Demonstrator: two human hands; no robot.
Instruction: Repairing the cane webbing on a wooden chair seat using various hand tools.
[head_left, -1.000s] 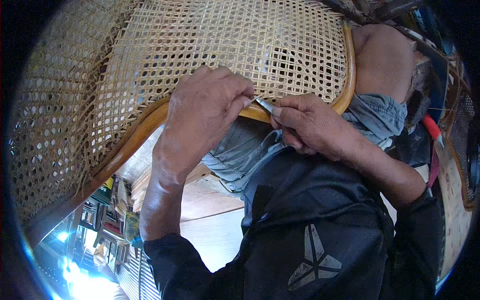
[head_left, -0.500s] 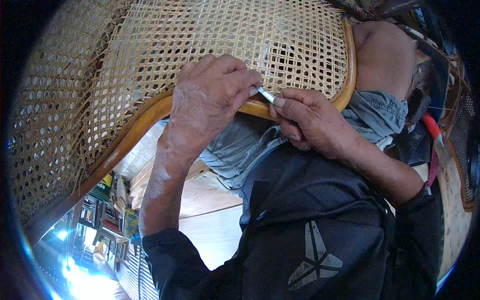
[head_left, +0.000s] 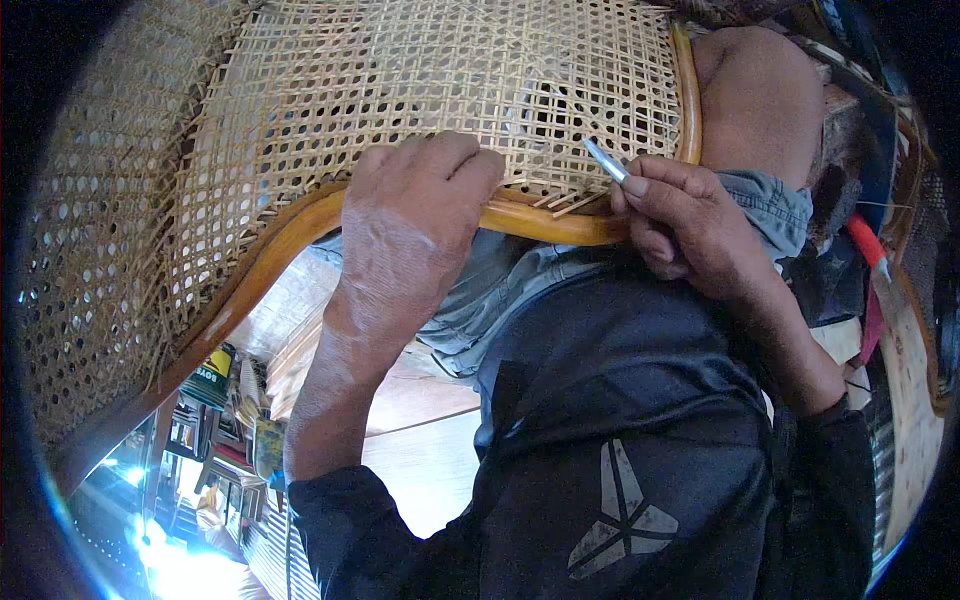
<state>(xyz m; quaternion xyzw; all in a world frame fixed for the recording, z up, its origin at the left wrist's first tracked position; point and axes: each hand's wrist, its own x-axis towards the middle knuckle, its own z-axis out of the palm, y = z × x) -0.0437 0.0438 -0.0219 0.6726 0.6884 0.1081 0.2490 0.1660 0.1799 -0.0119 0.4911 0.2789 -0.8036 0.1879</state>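
Observation:
A chair panel of woven cane (head_left: pixel 430 70) lies across my lap, edged by a curved, varnished wooden frame (head_left: pixel 560 228). My left hand (head_left: pixel 415 190) rests on its near edge, fingers bent and closed against the cane beside the frame; its fingertips and anything they pinch are hidden. My right hand (head_left: pixel 685 215) is closed round a slim, silvery, pointed metal tool (head_left: pixel 606 162). The tool's tip points up and left over the weave. Between my hands, several loose cane ends (head_left: pixel 572 203) stick out over the frame.
A second, darker caned panel (head_left: pixel 110 200) rises at the left. My bare knee (head_left: pixel 760 110) is beside the frame on the right. A red-handled tool (head_left: pixel 866 240) is at the far right. Cluttered shelves (head_left: pixel 215 440) and a green can (head_left: pixel 208 378) are at lower left.
My right hand has moved right, taking the metal tool away from my left fingertips. The loose cane ends between my hands now show. My left hand stays near the same place on the edge.

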